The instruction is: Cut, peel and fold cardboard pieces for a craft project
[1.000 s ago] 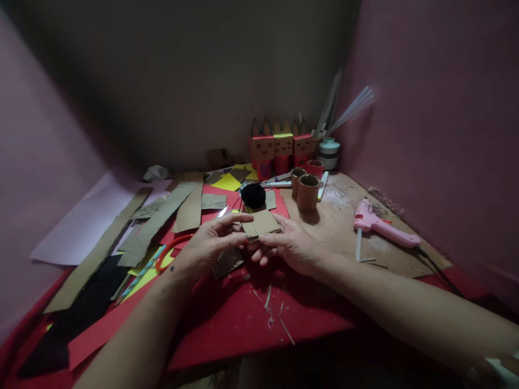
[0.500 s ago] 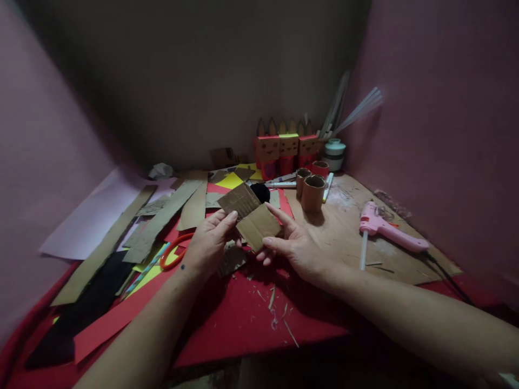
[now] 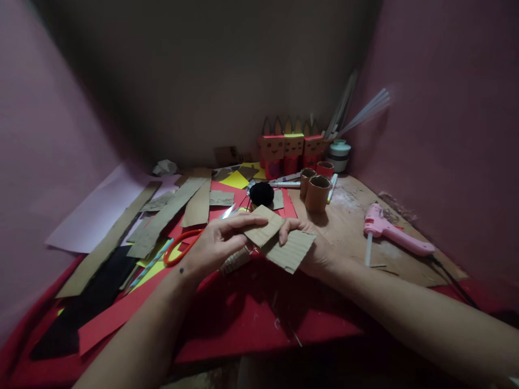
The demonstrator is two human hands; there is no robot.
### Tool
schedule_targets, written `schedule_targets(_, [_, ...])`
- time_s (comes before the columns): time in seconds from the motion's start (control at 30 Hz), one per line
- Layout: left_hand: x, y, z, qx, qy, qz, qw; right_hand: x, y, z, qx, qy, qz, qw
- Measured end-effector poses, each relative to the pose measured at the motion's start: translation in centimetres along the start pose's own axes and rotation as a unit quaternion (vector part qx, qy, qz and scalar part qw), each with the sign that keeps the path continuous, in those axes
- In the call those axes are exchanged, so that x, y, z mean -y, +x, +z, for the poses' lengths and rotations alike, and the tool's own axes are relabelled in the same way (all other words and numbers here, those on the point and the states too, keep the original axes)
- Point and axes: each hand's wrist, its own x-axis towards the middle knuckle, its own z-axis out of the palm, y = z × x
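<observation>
Two square cardboard pieces are held up over the front of the red-covered table (image 3: 243, 335). My left hand (image 3: 221, 240) is closed on the smooth brown cardboard square (image 3: 264, 227), its fingers on the upper face. My right hand (image 3: 310, 246) grips the ribbed cardboard square (image 3: 290, 251), with a finger bent over its edge. The ribbed piece sits lower and to the right, and the two overlap or meet near the fingertips. Beside my left hand lie orange-handled scissors (image 3: 178, 251), blades partly hidden. A black ball of yarn or pompom (image 3: 261, 194) is just beyond the squares.
A pink glue gun (image 3: 395, 229) rests on the wooden board (image 3: 344, 248) at right. Brown cardboard tubes (image 3: 317, 194) stand behind. Box-faced paper figures (image 3: 273, 154) line the back near a teal-lidded jar (image 3: 338, 155). Cardboard strips (image 3: 109, 237) and coloured paper cover the left.
The two squares have been rearranged: the ribbed piece is now at lower right in my right hand, the smooth one at upper left under my left fingers. The view has shifted slightly.
</observation>
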Motion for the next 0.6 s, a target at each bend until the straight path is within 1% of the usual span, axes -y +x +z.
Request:
schedule_targets(0.03, [-0.1, -0.1, -0.1, 0.029, -0.015, -0.005, 0.999, 0.0, 0.0, 0.0, 0.003, 0.002, -0.001, 1.0])
schedule_targets(0.07, [-0.1, -0.1, -0.2, 0.04, -0.029, -0.016, 0.999, 0.0, 0.0, 0.0, 0.007, 0.0, -0.002, 1.0])
schedule_targets(0.1, [0.0, 0.0, -0.2, 0.035, -0.037, -0.029, 0.998, -0.1, -0.1, 0.0, 0.01, -0.005, -0.005, 1.0])
schedule_targets(0.17, [0.3, 0.2, 0.1, -0.004, -0.026, -0.055, 0.998, -0.2, 0.0, -0.1, 0.002, -0.017, -0.006, 1.0])
schedule_targets(0.23, [0.6, 0.4, 0.5, -0.037, -0.001, -0.066, 0.997, 0.0, 0.1, -0.2, -0.025, -0.017, 0.003, 1.0])
schedule_targets(0.33, [0.6, 0.4, 1.0, -0.055, 0.023, -0.031, 0.998, 0.6, 0.2, -0.3, -0.075, 0.01, 0.035, 0.997])
schedule_targets(0.4, [0.6, 0.2, 1.2, -0.074, 0.053, 0.006, 0.996, 0.9, 0.2, -0.2, -0.086, 0.029, 0.075, 0.993])
schedule_targets(0.5, [0.8, 0.0, 1.4, -0.074, 0.109, 0.047, 0.99, 0.9, 0.1, 0.0, -0.063, 0.025, 0.121, 0.99])
schedule_targets(0.6, [1.0, -0.2, 1.9, -0.059, 0.132, 0.062, 0.988, 0.5, -0.1, 0.3, -0.017, 0.022, 0.162, 0.986])
